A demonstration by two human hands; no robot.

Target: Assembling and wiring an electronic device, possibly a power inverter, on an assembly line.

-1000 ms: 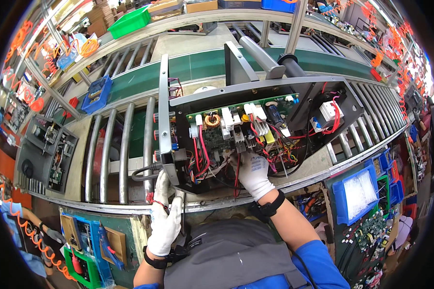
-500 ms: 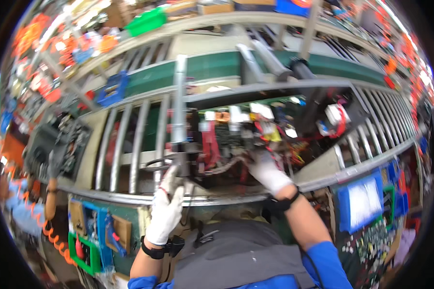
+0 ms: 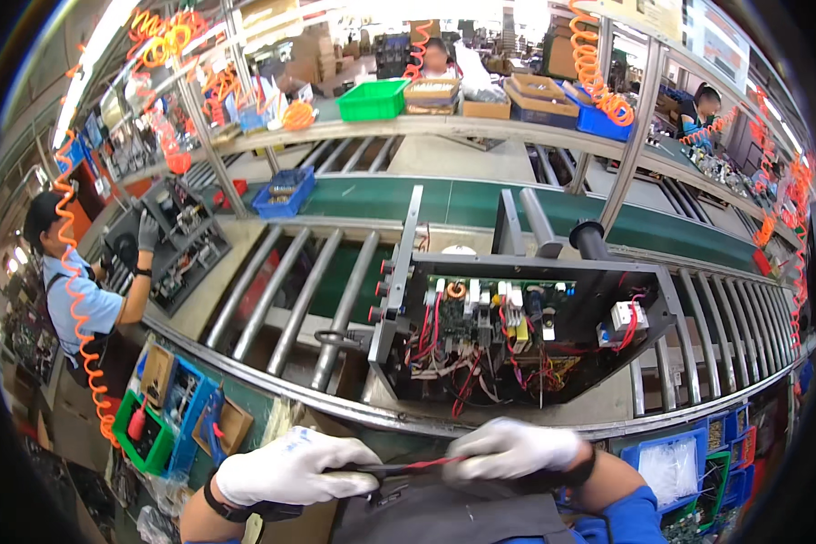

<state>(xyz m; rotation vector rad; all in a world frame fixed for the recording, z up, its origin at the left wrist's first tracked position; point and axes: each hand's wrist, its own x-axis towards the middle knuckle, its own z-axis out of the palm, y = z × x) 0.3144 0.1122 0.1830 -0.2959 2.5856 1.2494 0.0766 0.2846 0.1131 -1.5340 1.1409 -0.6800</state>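
Observation:
Close to my apron, both white-gloved hands hold a thin black-and-red wire (image 3: 426, 465) stretched between them. My left hand (image 3: 304, 464) is closed on its dark part. My right hand (image 3: 514, 448) pinches the red end, and its fingertips are partly hidden. Just beyond the hands, an open dark metal housing (image 3: 644, 337) stands on the roller conveyor, touched by neither hand. Inside it are a green circuit board (image 3: 471, 319), red and yellow wires (image 3: 539, 374) and a white block (image 3: 627, 315). A black loop handle (image 3: 340, 338) juts from its left side.
Metal rollers (image 3: 306, 304) flank the housing, with a green belt (image 3: 381, 195) behind. A blue bin (image 3: 284, 192) sits on the far side. Tool trays (image 3: 145, 433) are at lower left, parts bins (image 3: 671, 467) at lower right. At left, a co-worker (image 3: 82, 286) handles another unit (image 3: 186, 240).
My hands have drawn back from the housing toward my body, the right one out of its wiring. The wire now spans between them. My view has tilted up, showing more of the workshop.

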